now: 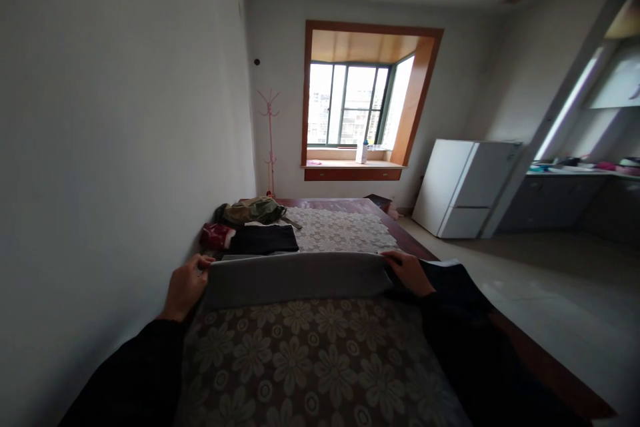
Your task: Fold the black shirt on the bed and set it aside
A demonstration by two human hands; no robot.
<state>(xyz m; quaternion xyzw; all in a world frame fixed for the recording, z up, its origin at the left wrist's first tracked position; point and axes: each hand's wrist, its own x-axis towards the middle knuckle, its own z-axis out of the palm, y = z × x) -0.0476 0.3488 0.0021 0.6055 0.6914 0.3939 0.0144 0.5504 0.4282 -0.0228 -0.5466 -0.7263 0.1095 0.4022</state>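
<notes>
Hands come first in the head view. Your left hand (pixel 186 285) is curled shut on the left end of a grey cloth (pixel 295 277), with the fingers pinching its top edge. Your right hand (pixel 409 271) pinches the right end of the same cloth, thumb side on top. The cloth stretches flat between your two hands, held up a little like a low wall. Both your sleeves are dark.

Under your hands and close to you lies a bed (pixel 320 360) with a brown cover full of pale flowers. Just past the cloth, away from your left hand, sits a folded black piece of clothing (pixel 265 239). A small red thing (pixel 216 236) lies right beside it, by the wall. A bit farther off rests a green bundle of clothes (pixel 253 211). Beyond your right hand a white lace cover (pixel 345 228) spreads over the far part of the bed.

Far off past both hands is a window (pixel 350 103) with a wooden frame. Off to the right of your right hand stands a white fridge (pixel 463 187) on the floor.
</notes>
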